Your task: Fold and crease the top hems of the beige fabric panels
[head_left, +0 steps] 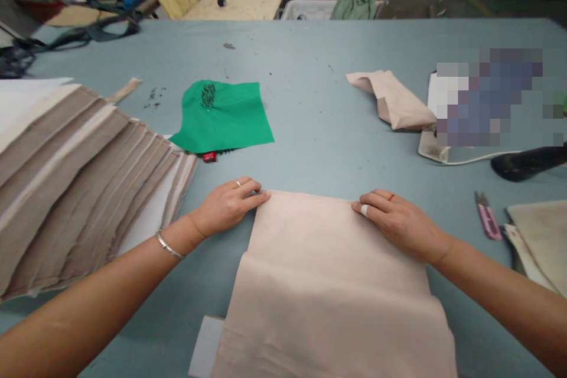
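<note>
A pale pink piece of fabric point(336, 271) lies in front of me on the table, its far edge nearly straight and a soft fold running across its middle. My left hand point(233, 204) has the far left corner between thumb and fingertips, the other fingers curled. At the far right corner, my right hand point(394, 218) is closed over the edge with its fingertips on the cloth; the underside of this grip is hidden. A white card point(207, 342) sticks out from beneath the fabric's left side.
Layered beige fabric pieces point(88, 189) fill the left side. Beyond my hands lie a green cloth point(225, 121) with black marks and a crumpled pink scrap point(398, 100). Pink thread snips point(488, 218), a black object point(527, 164) and a beige stack point(540, 236) are at right.
</note>
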Demonstrator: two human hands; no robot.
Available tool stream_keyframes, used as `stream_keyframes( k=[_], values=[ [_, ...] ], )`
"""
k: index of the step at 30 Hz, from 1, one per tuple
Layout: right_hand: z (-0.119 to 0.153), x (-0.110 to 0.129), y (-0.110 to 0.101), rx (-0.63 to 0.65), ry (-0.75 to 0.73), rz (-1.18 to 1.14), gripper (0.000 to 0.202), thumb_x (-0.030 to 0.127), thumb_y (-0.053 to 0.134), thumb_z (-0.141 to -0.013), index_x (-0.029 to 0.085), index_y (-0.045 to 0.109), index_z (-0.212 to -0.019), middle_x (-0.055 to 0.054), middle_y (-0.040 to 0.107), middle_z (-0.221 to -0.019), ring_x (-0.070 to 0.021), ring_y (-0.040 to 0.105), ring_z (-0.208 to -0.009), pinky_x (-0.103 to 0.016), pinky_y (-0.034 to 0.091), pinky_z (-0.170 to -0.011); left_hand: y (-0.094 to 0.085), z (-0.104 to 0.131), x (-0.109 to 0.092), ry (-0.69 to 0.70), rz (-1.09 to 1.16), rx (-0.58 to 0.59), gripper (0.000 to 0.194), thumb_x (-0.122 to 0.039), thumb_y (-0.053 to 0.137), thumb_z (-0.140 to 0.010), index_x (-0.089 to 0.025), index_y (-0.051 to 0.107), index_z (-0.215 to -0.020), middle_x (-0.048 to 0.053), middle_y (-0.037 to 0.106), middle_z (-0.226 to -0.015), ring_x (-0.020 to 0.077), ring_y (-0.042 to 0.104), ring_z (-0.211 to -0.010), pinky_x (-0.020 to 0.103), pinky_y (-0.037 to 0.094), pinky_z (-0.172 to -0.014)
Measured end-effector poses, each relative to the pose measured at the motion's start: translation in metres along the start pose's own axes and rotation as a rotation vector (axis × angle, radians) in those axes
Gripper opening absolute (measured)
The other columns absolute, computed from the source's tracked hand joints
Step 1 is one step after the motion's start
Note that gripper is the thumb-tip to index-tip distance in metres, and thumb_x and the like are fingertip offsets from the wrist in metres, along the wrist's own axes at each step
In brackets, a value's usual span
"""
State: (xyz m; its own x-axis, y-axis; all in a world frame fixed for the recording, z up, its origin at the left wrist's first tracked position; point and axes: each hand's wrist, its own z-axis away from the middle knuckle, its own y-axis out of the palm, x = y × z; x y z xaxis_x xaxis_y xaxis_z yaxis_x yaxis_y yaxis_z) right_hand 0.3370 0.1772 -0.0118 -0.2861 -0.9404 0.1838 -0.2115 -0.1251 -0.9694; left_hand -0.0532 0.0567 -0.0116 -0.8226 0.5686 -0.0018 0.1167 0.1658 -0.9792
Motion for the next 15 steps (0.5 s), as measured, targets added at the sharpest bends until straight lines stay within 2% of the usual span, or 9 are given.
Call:
stream_keyframes(
  k=[8, 15],
  values=[
    [0.04, -0.019, -0.014, -0.008, 0.032, 0.046, 0.034, 0.018, 0.036, -0.104, 0.019, 0.07, -0.108, -0.008, 0.069, -0.102, -0.0208, 0.06, -0.095, -0.036, 0.049, -0.084, 0.007, 0.009, 0.001, -0.043, 0.007, -0.01, 0.042, -0.007, 0.041, -0.096, -0.023, 0.065, -0.127, 0.01, 0.065, -0.107, 0.0211, 0.06, -0.096, 0.035, 0.055, -0.082],
    [0.082, -0.038, -0.014, -0.041, 0.102, 0.022, 0.033, 0.015, 0.039, -0.1, 0.021, 0.069, -0.114, -0.008, 0.07, -0.105, -0.021, 0.062, -0.096, -0.037, 0.052, -0.087, 0.014, 0.016, -0.006, -0.122, 0.072, -0.043, 0.045, -0.007, 0.041, -0.097, -0.023, 0.062, -0.132, 0.012, 0.064, -0.111, 0.0234, 0.061, -0.1, 0.039, 0.056, -0.085]
  ],
)
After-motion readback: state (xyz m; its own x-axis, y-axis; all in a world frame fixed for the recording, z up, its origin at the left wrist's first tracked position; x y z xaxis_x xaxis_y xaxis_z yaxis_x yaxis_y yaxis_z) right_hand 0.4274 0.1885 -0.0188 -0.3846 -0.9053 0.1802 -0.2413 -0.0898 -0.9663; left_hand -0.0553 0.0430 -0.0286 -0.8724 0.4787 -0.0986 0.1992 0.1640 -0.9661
